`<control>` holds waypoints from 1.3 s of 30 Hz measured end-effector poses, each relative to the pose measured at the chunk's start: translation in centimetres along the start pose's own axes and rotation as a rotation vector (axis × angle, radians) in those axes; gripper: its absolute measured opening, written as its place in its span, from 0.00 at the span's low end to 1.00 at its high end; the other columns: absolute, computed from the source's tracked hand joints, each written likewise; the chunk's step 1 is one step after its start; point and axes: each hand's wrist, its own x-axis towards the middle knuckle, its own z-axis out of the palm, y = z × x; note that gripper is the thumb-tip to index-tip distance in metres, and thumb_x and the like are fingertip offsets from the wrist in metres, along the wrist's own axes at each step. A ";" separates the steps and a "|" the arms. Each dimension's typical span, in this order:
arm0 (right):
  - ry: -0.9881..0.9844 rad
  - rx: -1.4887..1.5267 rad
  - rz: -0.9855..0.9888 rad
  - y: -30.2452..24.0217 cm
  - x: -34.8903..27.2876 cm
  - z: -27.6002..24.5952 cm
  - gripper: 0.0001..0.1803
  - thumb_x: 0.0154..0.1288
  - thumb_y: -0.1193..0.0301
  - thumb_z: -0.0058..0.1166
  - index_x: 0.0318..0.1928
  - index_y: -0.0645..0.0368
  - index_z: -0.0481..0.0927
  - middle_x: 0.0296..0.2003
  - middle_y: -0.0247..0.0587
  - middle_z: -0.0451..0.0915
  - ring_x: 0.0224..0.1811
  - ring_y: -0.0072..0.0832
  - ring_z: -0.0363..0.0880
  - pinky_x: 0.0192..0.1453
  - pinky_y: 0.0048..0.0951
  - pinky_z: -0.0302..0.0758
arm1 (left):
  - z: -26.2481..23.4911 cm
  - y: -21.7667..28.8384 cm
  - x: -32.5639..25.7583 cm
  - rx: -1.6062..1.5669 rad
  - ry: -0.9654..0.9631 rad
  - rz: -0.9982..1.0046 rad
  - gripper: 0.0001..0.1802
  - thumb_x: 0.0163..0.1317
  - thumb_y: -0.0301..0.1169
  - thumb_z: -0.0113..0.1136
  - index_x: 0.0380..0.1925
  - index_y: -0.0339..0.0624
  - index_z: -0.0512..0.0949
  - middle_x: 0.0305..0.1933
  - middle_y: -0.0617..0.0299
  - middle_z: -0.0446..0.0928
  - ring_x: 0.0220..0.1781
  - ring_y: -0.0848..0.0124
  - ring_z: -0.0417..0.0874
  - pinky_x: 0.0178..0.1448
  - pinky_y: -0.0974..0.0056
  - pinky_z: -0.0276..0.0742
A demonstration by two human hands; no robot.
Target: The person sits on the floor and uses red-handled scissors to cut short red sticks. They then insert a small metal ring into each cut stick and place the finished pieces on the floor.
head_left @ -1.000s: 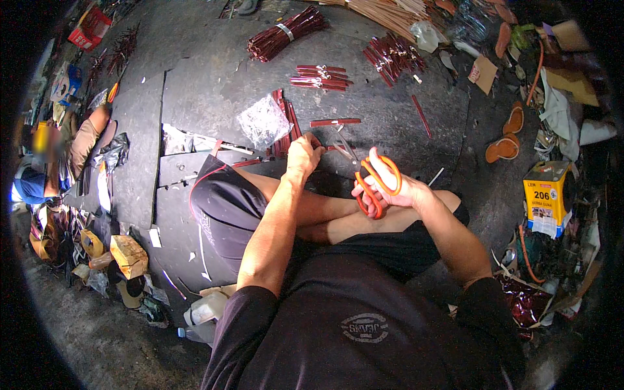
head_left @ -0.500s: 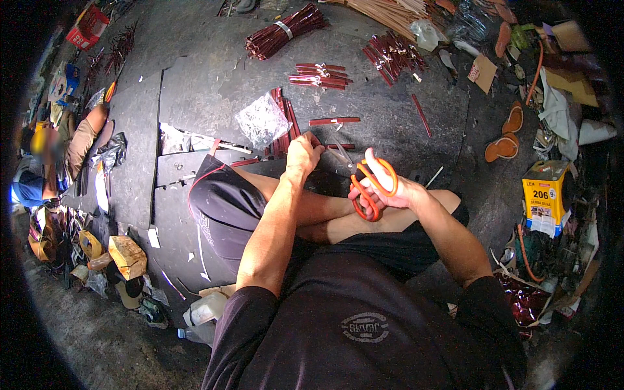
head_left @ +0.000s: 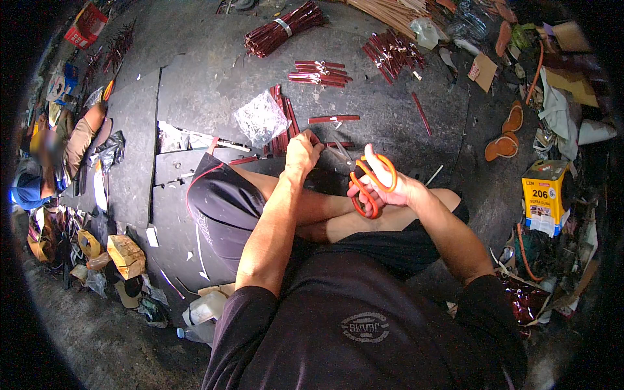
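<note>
My left hand (head_left: 303, 155) is closed, fingertips pinched on a short dark red strap (head_left: 339, 144) that sticks out to the right. In my right hand (head_left: 393, 188) is a pair of scissors with orange handles (head_left: 386, 170); fingers and thumb are in the loops. The blades (head_left: 342, 153) point up and left, close to the strap; whether they touch it I cannot tell. Just beyond lies another dark red strap (head_left: 334, 119) with a small shiny metal piece at its middle. A clear plastic bag of small shiny pieces (head_left: 261, 119) rests beside several long red strips (head_left: 286, 120).
Farther off lie a tied bundle of red strips (head_left: 285, 28), a row of straps with metal pieces (head_left: 320, 74) and a looser pile (head_left: 394, 56). Orange sandals (head_left: 502, 147) and a yellow box (head_left: 545, 195) stand at the right. Another person (head_left: 81, 140) sits at the far left.
My right hand and the scissors have shifted very slightly upward in the view. My left hand stays nearly in place, still pinching the strap.
</note>
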 end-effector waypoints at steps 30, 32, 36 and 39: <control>0.009 -0.198 0.234 -7.8 1.8 1.4 0.70 0.39 0.12 0.21 0.45 0.75 0.71 0.22 0.36 0.71 0.24 0.30 0.75 0.37 0.41 0.80 | 2.5 -0.5 -0.1 0.000 0.085 0.042 0.12 0.53 0.29 0.69 0.34 0.37 0.77 0.38 0.49 0.81 0.44 0.52 0.83 0.53 0.55 0.80; -0.011 -0.203 0.211 -7.6 2.6 1.1 0.70 0.40 0.12 0.21 0.45 0.76 0.71 0.21 0.37 0.71 0.23 0.32 0.75 0.35 0.41 0.79 | 3.2 -1.0 0.0 -0.017 0.092 0.042 0.11 0.53 0.30 0.68 0.34 0.38 0.78 0.38 0.47 0.81 0.45 0.50 0.83 0.53 0.53 0.79; 0.045 -0.170 0.201 -6.7 3.0 1.3 0.68 0.41 0.12 0.22 0.42 0.74 0.72 0.21 0.38 0.72 0.23 0.34 0.76 0.34 0.41 0.79 | 3.1 -1.6 0.5 -0.028 0.092 0.067 0.12 0.54 0.34 0.66 0.34 0.39 0.80 0.38 0.45 0.82 0.46 0.47 0.82 0.53 0.50 0.77; 0.051 -0.197 0.089 -3.6 1.1 0.8 0.66 0.43 0.13 0.22 0.41 0.72 0.73 0.22 0.39 0.72 0.23 0.34 0.77 0.33 0.41 0.80 | 2.2 -0.6 0.4 0.017 0.098 0.085 0.12 0.53 0.33 0.67 0.33 0.37 0.80 0.38 0.44 0.82 0.46 0.48 0.83 0.53 0.51 0.78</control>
